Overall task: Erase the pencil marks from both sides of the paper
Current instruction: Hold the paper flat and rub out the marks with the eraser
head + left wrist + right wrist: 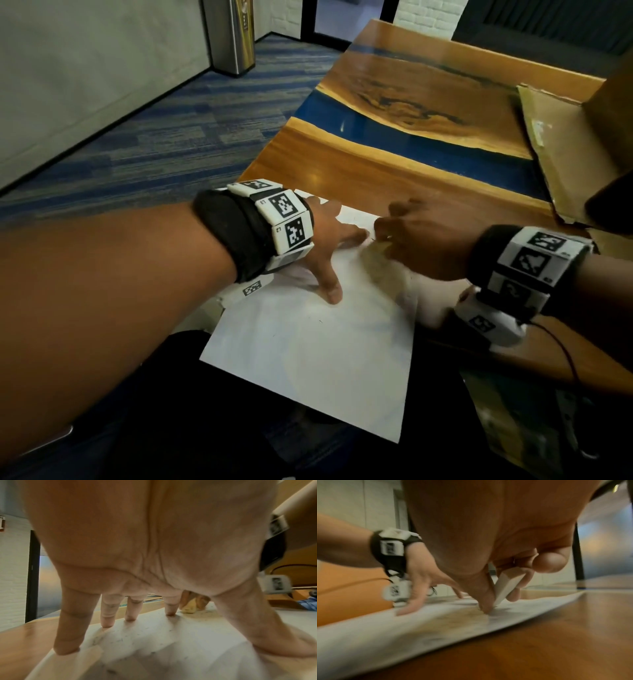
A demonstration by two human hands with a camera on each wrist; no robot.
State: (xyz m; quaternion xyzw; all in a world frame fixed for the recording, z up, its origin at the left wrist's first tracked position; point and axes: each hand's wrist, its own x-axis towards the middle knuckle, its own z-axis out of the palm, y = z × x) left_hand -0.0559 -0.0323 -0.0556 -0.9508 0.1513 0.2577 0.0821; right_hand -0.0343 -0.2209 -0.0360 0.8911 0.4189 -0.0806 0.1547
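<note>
A white sheet of paper lies on the near corner of the wooden table, its near edge hanging past the table edge. My left hand is spread flat on the sheet's far left part, with straight fingers and thumb pressing down. My right hand sits at the sheet's far right edge and pinches a white eraser between thumb and fingers, its tip down on the paper. Dark eraser crumbs dot the paper. The marks under the right hand are blurred.
A flattened cardboard box lies at the table's right side. A blue resin strip runs across the tabletop. A cable trails from my right wrist. Carpeted floor and a metal bin are to the left.
</note>
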